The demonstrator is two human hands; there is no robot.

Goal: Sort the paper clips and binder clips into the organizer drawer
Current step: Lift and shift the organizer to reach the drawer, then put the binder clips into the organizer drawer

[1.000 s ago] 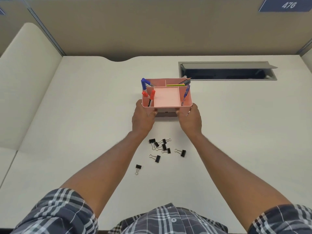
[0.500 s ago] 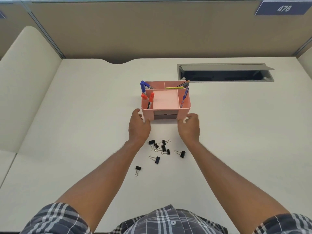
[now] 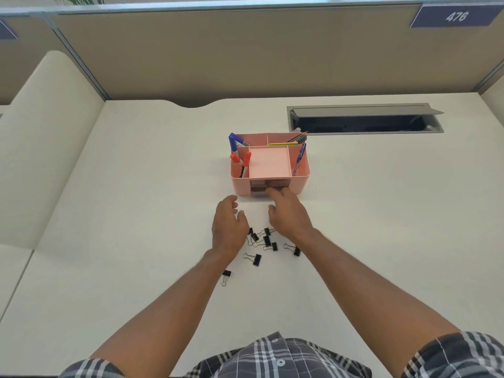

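A pink desk organizer [image 3: 300, 181] stands on the white desk, with pens and markers in its side and back compartments. Its small drawer [image 3: 259, 186] sits in the lower front face. My right hand [image 3: 289, 214] reaches to that drawer, its fingertips touching the drawer front. My left hand [image 3: 229, 225] hovers just below and left of the organizer, fingers loosely curled and holding nothing. Several black binder clips [image 3: 266, 241] lie scattered on the desk behind my hands; one clip [image 3: 226, 275] lies apart, nearer to me. No paper clips are visible.
A grey cable hatch [image 3: 365, 120] with its lid raised is set into the desk [image 3: 136, 214] behind and right of the organizer. Beige partition walls [image 3: 245, 55] close off the back and left of the desk.
Both hands have let go of the organizer's sides. The right hand has moved inward to the drawer front, and the left hand has drawn back a little toward me.
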